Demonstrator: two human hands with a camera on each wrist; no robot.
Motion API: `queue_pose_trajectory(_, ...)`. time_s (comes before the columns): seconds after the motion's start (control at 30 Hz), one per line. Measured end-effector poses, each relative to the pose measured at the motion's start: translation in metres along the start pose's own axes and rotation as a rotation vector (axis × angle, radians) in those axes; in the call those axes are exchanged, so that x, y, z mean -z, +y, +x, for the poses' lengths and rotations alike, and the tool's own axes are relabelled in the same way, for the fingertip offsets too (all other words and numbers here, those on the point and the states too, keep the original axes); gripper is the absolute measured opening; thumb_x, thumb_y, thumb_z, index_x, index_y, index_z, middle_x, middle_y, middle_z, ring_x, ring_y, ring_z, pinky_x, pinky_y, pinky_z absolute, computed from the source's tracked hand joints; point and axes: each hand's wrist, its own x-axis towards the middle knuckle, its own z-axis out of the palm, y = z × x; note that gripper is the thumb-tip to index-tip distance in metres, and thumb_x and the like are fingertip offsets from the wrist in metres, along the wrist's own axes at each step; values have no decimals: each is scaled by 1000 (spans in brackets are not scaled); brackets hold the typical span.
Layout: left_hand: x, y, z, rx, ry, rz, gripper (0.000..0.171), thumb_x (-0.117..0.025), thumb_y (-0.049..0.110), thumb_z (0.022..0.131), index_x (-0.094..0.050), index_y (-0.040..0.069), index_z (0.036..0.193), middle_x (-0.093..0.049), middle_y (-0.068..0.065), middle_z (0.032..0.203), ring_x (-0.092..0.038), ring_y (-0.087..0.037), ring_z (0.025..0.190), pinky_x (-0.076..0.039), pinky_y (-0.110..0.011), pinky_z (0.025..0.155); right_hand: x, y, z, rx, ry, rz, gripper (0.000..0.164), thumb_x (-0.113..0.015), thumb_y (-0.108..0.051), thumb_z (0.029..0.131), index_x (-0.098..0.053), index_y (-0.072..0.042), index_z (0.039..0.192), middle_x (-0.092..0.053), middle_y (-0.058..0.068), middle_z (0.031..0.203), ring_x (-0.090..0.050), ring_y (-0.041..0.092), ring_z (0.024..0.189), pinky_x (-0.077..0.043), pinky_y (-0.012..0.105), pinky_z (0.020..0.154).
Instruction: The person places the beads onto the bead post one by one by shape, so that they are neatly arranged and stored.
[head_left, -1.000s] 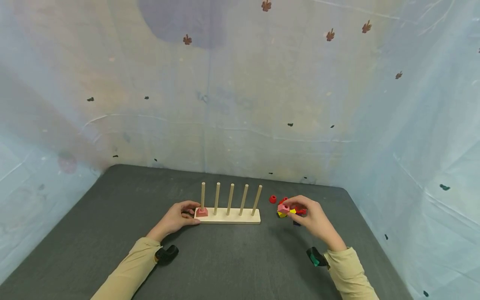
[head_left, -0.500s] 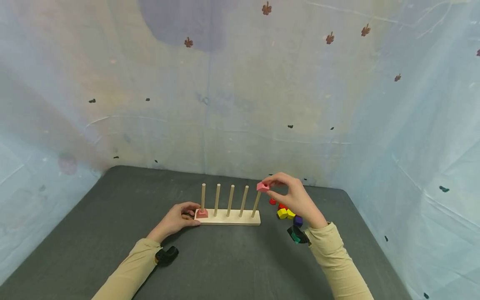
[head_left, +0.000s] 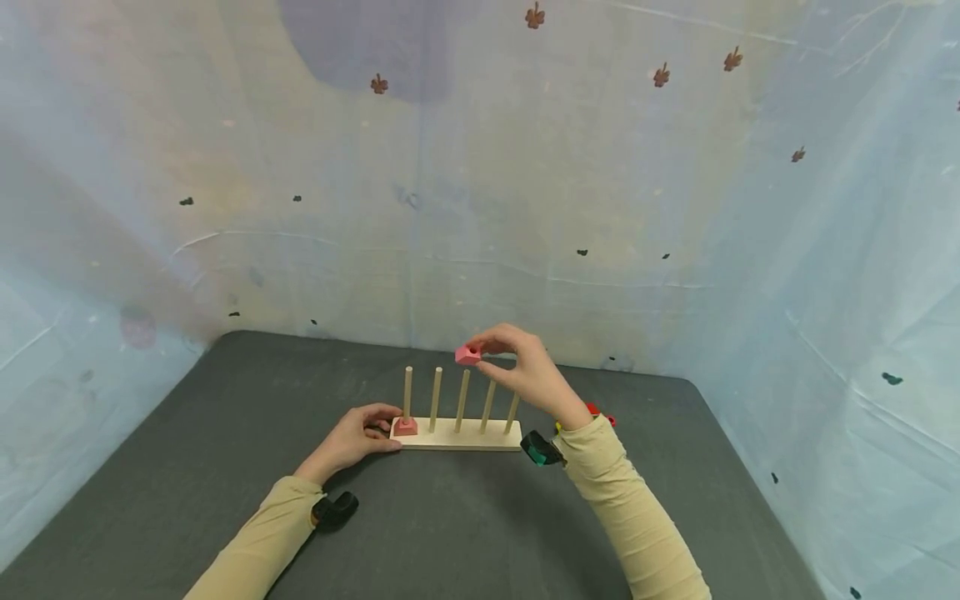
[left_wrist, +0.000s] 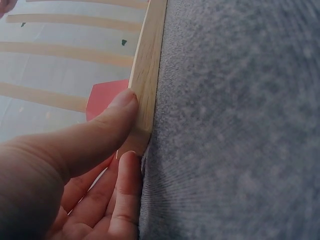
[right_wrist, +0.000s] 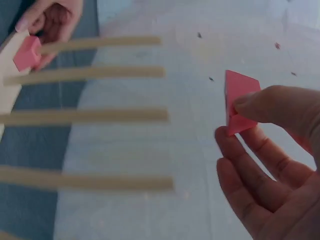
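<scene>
A pale wooden peg board (head_left: 472, 435) with several upright pegs lies on the dark table. On its leftmost peg sits a pink block (head_left: 406, 427), down against the base. My left hand (head_left: 352, 437) grips the board's left end; in the left wrist view its thumb (left_wrist: 112, 112) lies along the board's side edge beside the pink block. My right hand (head_left: 525, 367) pinches a second pink block (head_left: 467, 356) with a hole through it, held above the tip of the middle peg. In the right wrist view that pink block (right_wrist: 242, 102) is apart from the pegs.
Past the board's right end lie small red pieces (head_left: 592, 409) and a bit of yellow, mostly hidden behind the right forearm. A hanging plastic sheet (head_left: 480, 208) encloses the table at the back and sides. Black straps (head_left: 540, 448) sit at both wrists.
My right hand has lifted the pink block from the loose pieces on the right and carried it left over the board to the middle peg. The left hand has stayed in place.
</scene>
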Motion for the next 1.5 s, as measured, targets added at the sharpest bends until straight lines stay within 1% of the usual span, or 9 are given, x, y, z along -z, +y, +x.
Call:
queue_pose_trajectory(0.07,-1,-1,0,-4,-2,-1,53,-82,12,75,-61,0,122,-61,-11,113,-56,-22,92,-54,-28,71,-8,-8,5,23,-1,9,29,-70,1,86,-67,-9,113,-63,1,107,-61,15,99,-52,29,87)
queue_pose_trajectory(0.23,-3,-2,2,7,15,0,51,-83,11,74,-62,2,120,-61,-10,112,-56,-21,93,-54,-27,73,-29,-9,15,64,13,13,28,-69,0,87,-66,-8,114,-62,2,107,-60,13,98,-51,26,86)
queue_pose_trajectory(0.3,-3,-2,2,10,23,-1,51,-83,11,74,-63,2,119,-62,-10,112,-57,-21,93,-54,-28,75,-38,-4,18,66,16,10,27,-69,-4,88,-66,-11,114,-61,-1,107,-58,10,99,-51,24,86)
queue_pose_trajectory(0.57,-2,-1,2,-2,26,-41,51,-83,9,73,-63,3,119,-62,-10,115,-59,-23,99,-54,-31,84,-57,-7,24,68,19,62,26,-68,-5,89,-65,-10,114,-62,1,107,-59,12,98,-51,25,85)
queue_pose_trajectory(0.73,0,-1,1,-4,30,-61,53,-84,8,72,-62,3,120,-61,-13,119,-58,-28,109,-51,-36,91,-65,-8,26,47,28,85,28,-67,-3,89,-65,-10,116,-61,2,108,-59,13,97,-52,29,84)
queue_pose_trajectory(0.93,0,-4,0,-20,26,-66,55,-84,9,73,-61,1,122,-60,-15,121,-57,-30,111,-50,-37,93,-77,-8,27,0,68,153,28,-66,-3,90,-64,-7,117,-61,5,109,-60,18,96,-55,39,82)
queue_pose_trajectory(1.33,0,-4,1,-64,21,-45,53,-83,9,74,-60,0,121,-60,-16,119,-57,-31,111,-49,-40,94,-91,-12,31,-79,88,127,28,-64,-3,92,-63,-7,120,-60,3,110,-58,16,98,-53,29,79)
queue_pose_trajectory(1.4,0,-4,1,-60,15,-48,53,-82,10,74,-60,0,122,-60,-16,119,-57,-31,111,-49,-39,94,-94,-12,30,-93,100,129,28,-63,-4,92,-63,-7,120,-60,3,112,-58,15,99,-53,29,79)
queue_pose_trajectory(1.5,0,-4,1,-47,9,-55,53,-82,10,75,-60,1,122,-60,-15,120,-57,-30,112,-49,-39,95,-98,-12,28,-104,136,148,27,-63,-6,93,-63,-9,120,-60,3,112,-59,17,100,-54,35,80)
